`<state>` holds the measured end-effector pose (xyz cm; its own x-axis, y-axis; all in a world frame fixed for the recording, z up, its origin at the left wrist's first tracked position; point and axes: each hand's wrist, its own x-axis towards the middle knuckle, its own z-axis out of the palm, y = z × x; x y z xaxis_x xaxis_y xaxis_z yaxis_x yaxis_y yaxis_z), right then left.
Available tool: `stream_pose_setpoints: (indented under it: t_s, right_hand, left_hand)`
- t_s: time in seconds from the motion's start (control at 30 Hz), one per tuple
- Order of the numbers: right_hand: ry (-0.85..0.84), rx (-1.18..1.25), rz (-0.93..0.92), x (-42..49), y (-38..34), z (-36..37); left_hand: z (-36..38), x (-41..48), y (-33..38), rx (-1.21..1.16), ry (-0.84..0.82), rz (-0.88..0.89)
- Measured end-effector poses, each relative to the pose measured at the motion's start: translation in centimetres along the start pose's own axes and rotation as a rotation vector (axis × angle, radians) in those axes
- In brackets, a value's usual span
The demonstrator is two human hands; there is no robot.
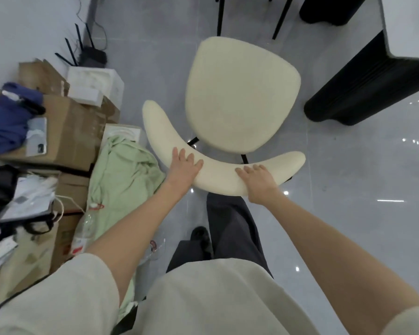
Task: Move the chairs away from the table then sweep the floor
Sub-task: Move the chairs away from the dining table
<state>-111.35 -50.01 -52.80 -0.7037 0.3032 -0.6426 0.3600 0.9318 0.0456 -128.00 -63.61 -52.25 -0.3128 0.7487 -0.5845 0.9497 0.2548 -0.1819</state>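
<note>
Underfoot, the glossy grey tiled floor (348, 213) looks slick, so chair legs should slide rather than catch. At the upper right stands the white-topped table (409, 25) on its black fluted base (348, 93). The cream upholstered chair (242, 97) sits just left of that base, apart from it, its seat facing away from the person. It looks light: thin black legs, padded shell, a soft covering that gives good grip. The curved backrest (218, 175) is the natural place to take hold. The left hand (185, 163) lies flat on it, fingers spread; the right hand (257, 176) drapes over the top edge, but with the thumb hidden I cannot tell whether it clamps
</note>
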Motion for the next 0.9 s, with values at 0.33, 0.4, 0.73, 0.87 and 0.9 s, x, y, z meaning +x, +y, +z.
stream_pose_setpoints:
  t_s: [0.33, 0.4, 0.73, 0.87, 0.9]
  right_hand:
    - [-0.053, 0.032, -0.059, -12.2, -9.4, 7.3]
    - [-0.054, 0.015, -0.071, -13.9, -9.9, 8.7]
    - [-0.013, -0.071, -0.147, -25.2, -11.8, 18.0]
    - [-0.014, -0.049, -0.183, -29.6, -12.9, 21.1]
    - [-0.017, -0.045, -0.187, -30.6, -13.2, 21.8]
  left_hand:
    - [7.7, -14.7, 5.2, -0.064, -0.01, -0.015]
    - [8.8, -16.7, 6.9, -0.086, -0.007, -0.016]
    - [14.1, -28.4, 18.6, -0.083, -0.019, -0.107]
    - [15.6, -32.7, 22.4, -0.089, -0.05, -0.105]
    - [16.0, -33.8, 23.2, -0.087, -0.049, -0.107]
